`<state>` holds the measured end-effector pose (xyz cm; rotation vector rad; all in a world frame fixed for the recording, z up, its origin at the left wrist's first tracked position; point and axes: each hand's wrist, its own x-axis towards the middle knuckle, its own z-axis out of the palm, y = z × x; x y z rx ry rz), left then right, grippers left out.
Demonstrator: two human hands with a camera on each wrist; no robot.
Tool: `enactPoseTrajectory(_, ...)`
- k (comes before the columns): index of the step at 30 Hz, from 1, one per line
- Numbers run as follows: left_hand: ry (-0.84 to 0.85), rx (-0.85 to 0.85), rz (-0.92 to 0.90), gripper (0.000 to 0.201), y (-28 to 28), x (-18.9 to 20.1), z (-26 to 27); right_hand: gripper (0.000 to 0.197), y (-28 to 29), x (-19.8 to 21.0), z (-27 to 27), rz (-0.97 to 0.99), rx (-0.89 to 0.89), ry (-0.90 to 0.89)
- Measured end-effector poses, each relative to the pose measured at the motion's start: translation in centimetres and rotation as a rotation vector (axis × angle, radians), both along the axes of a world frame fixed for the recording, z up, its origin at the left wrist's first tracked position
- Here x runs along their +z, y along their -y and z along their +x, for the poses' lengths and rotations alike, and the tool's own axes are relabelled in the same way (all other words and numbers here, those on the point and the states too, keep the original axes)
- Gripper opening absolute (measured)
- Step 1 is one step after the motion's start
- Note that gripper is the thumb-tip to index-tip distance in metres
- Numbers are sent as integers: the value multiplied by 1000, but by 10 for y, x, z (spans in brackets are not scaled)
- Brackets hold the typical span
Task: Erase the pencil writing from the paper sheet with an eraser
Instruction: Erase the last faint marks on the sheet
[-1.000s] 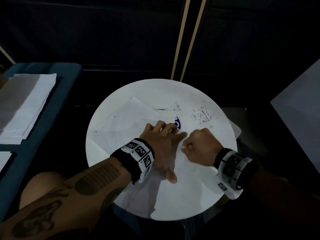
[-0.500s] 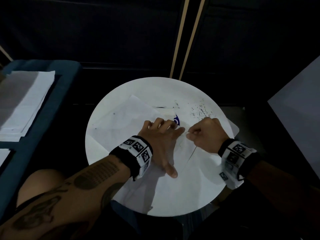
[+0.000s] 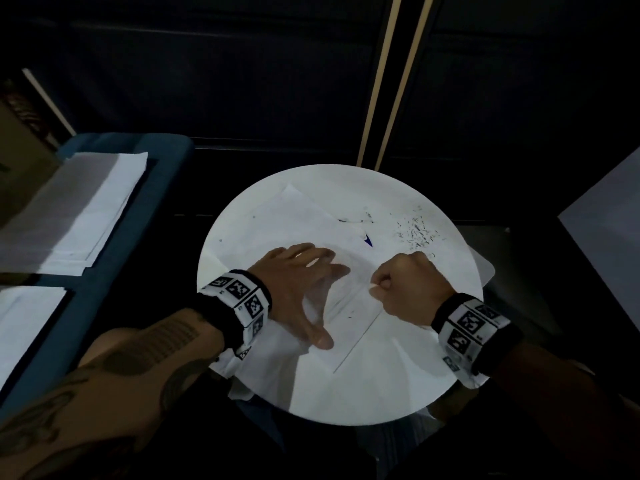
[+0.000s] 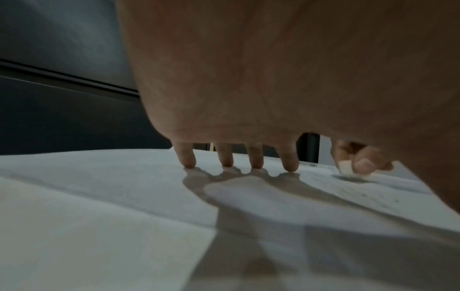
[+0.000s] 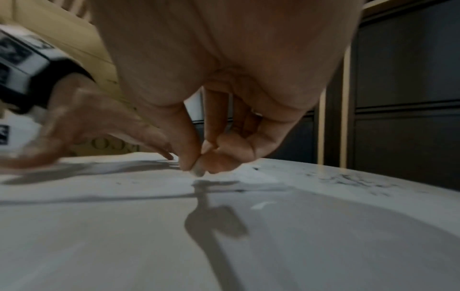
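Note:
A white paper sheet (image 3: 277,226) lies on the round white table (image 3: 391,386). My left hand (image 3: 301,271) is spread on the sheet, its fingertips (image 4: 290,167) and thumb pressing it flat. To its right my right hand (image 3: 412,282) is curled into a fist and pinches a small white eraser (image 4: 346,169) against the paper. From the right wrist camera the eraser is hidden behind my right hand's curled fingers (image 5: 199,161). Faint pencil marks (image 3: 346,306) remain on the sheet between the two hands.
Dark eraser crumbs (image 3: 415,230) lie scattered on the table's far right part. A small blue mark (image 3: 367,241) shows near the sheet's far edge. Stacks of white paper (image 3: 86,209) rest on a blue seat (image 3: 166,150) to the left. A grey surface (image 3: 609,237) stands at the right.
My right hand has shifted forward and back over the sheet with the eraser. The left hand has stayed pressed on the paper, its fingers spread a little wider.

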<state>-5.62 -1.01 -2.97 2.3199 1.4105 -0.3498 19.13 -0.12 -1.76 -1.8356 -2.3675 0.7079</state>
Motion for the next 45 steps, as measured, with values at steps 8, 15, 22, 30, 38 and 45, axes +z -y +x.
enactPoseTrajectory(8, -113, -19, 64, 132, 4, 4, 14, 19, 16, 4, -46, 27, 245, 71)
enactPoseTrajectory(15, -158, -34, 94, 130, 4, 4, 18, 18, 7, 0, -45, 46, 367, 103)
enactPoseTrajectory(22, -134, -16, 77, 131, 2, -2, 15, 24, 16, -8, -51, 14, 429, 90)
enactPoseTrajectory(30, -137, -26, 49, 135, 0, 0, 13, 31, 16, -5, -50, 23, 437, 147)
enactPoseTrajectory(38, -134, -28, 56, 136, 2, 1, 16, 32, 19, -5, -51, 10, 387, 66)
enactPoseTrajectory(45, 27, 154, 23, 113, 31, -1, -27, 17, 29, -11, -26, -18, 157, -25)
